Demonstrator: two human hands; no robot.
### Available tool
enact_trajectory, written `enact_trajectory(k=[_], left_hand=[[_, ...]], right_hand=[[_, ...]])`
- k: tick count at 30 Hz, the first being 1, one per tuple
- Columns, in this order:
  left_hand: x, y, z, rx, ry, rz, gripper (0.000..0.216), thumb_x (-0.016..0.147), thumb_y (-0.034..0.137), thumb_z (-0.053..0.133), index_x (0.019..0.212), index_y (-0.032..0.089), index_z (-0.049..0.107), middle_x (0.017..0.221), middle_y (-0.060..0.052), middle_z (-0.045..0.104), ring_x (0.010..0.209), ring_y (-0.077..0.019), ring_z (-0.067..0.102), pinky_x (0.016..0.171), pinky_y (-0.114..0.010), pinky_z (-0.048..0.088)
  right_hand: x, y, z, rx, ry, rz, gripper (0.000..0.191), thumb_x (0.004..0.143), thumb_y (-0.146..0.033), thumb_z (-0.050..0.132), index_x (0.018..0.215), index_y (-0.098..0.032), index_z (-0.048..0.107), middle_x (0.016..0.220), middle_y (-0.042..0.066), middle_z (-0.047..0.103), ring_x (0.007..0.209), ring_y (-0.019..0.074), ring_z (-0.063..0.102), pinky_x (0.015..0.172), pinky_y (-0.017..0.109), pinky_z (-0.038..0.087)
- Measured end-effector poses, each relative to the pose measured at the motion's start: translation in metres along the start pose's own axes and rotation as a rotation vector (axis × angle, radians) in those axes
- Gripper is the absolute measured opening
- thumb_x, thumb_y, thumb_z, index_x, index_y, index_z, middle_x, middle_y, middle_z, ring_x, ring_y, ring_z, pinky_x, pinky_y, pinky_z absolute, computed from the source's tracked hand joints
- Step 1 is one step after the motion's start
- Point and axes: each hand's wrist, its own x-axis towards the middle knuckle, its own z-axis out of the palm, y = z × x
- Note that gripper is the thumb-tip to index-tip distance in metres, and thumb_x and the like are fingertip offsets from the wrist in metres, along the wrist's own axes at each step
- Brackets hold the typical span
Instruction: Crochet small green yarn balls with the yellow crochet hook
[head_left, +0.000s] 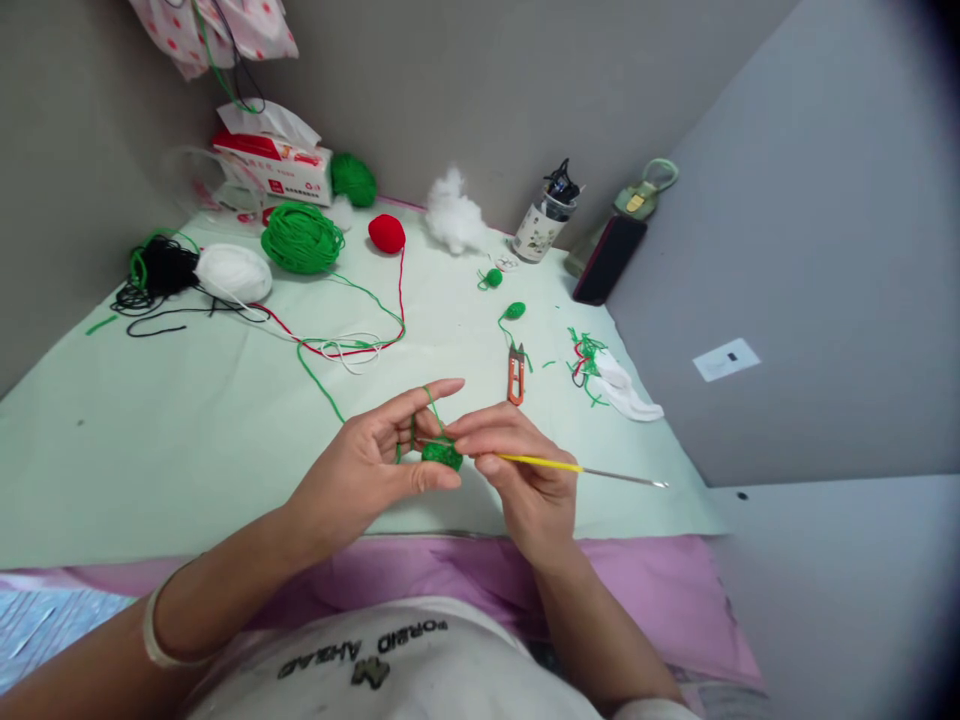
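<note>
My left hand (pixel 382 445) pinches a small green crochet piece (pixel 442 455) between thumb and fingers. Green yarn (pixel 322 390) runs from the table to this hand and loops over its raised index finger. In my right hand (pixel 521 465) is a yellow-handled crochet hook (pixel 540 461), gripped like a pen. One metal end points out to the right; the other reaches the green piece, its tip partly hidden by fingers. Beyond my right hand lie orange thread snips (pixel 516 375) and a small green crocheted bud (pixel 514 311) with a yarn tail.
Green (pixel 302 238), white (pixel 234 273), black (pixel 169 267) and red yarn balls (pixel 387 233) sit at the back left beside a tissue box (pixel 277 165). White stuffing (pixel 454 212), a pen cup (pixel 541 225), a phone (pixel 610 260) and yarn scraps (pixel 589 355) are farther right.
</note>
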Motion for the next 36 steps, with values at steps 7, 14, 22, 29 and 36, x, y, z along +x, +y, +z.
enact_trajectory(k=[7, 14, 22, 29, 36], left_hand=[[0.001, 0.001, 0.001, 0.078, 0.023, 0.012, 0.084, 0.071, 0.022, 0.09, 0.148, 0.029, 0.058, 0.089, 0.003, 0.059, 0.091, -0.0169, 0.059, 0.09, -0.032, 0.048], [0.0, 0.003, 0.003, 0.132, 0.07, -0.002, 0.078, 0.069, 0.026, 0.09, 0.142, 0.029, 0.063, 0.09, 0.002, 0.059, 0.092, -0.0182, 0.059, 0.087, -0.031, 0.048], [-0.001, 0.006, 0.0, 0.191, 0.085, -0.001, 0.071, 0.068, 0.028, 0.09, 0.135, 0.027, 0.069, 0.09, 0.002, 0.062, 0.092, -0.0191, 0.06, 0.093, -0.034, 0.047], [-0.001, 0.005, -0.002, 0.283, 0.113, 0.021, 0.067, 0.071, 0.031, 0.089, 0.135, 0.03, 0.069, 0.089, 0.001, 0.064, 0.092, -0.0204, 0.061, 0.085, -0.032, 0.051], [-0.002, 0.007, -0.001, 0.409, 0.141, 0.138, 0.061, 0.074, 0.029, 0.087, 0.133, 0.029, 0.07, 0.087, 0.002, 0.061, 0.091, -0.0186, 0.06, 0.089, -0.03, 0.049]], right_hand=[[0.0, 0.0, -0.004, -0.067, -0.023, 0.004, 0.032, 0.094, -0.012, 0.069, 0.11, -0.036, 0.08, 0.106, 0.003, 0.077, 0.097, 0.0188, 0.071, 0.085, 0.036, 0.059], [0.0, 0.013, 0.005, 0.199, 0.133, 0.135, 0.011, 0.094, -0.03, 0.072, 0.097, -0.033, 0.081, 0.093, 0.001, 0.08, 0.081, 0.0168, 0.07, 0.073, 0.033, 0.058], [0.005, 0.015, -0.002, 0.409, 0.068, 0.267, 0.019, 0.093, -0.042, 0.072, 0.09, -0.024, 0.076, 0.086, 0.003, 0.08, 0.069, 0.0144, 0.071, 0.067, 0.03, 0.06], [0.006, 0.004, -0.012, 0.222, -0.029, 0.161, 0.017, 0.102, -0.032, 0.06, 0.098, -0.023, 0.074, 0.098, 0.005, 0.081, 0.08, 0.0168, 0.076, 0.075, 0.035, 0.063], [0.004, -0.001, -0.008, 0.172, -0.01, 0.112, 0.019, 0.104, -0.028, 0.055, 0.101, -0.024, 0.073, 0.1, 0.005, 0.081, 0.079, 0.0163, 0.075, 0.074, 0.035, 0.063]])
